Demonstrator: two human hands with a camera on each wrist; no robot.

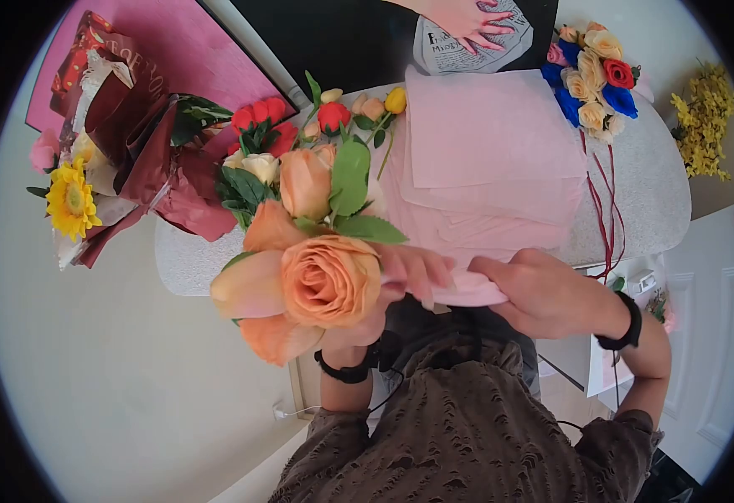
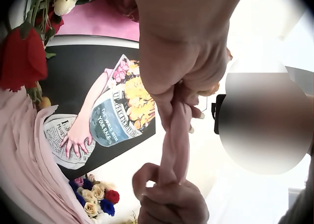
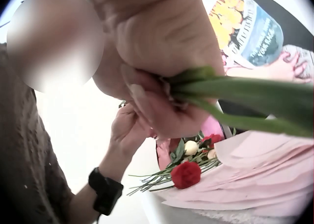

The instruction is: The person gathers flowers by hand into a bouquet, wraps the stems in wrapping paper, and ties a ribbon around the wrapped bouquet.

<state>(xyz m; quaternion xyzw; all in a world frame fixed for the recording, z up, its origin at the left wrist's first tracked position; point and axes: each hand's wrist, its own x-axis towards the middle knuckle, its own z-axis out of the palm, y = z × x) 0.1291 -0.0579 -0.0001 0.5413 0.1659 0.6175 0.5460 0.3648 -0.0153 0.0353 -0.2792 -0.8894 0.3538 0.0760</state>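
Note:
The left hand (image 1: 415,273) grips a bunch of orange roses (image 1: 331,281) with green leaves, held above the near side of the table. Gathered pink wrapping (image 1: 472,289) runs from it to the right hand (image 1: 543,293), which pinches the other end. In the left wrist view, the twisted pink material (image 2: 175,140) spans between the left hand (image 2: 184,52) above and the right hand (image 2: 174,202) below. Green stems (image 3: 245,94) stick out of the right hand (image 3: 162,62) in the right wrist view, with the left hand (image 3: 128,128) behind.
Pink sheets (image 1: 493,134) lie stacked on the white table (image 1: 195,256). Loose flowers and a maroon-wrapped bouquet (image 1: 187,180) are to the left. A blue, cream and red bouquet (image 1: 585,84) with red ribbons lies right, and yellow flowers (image 1: 706,117) stand beyond.

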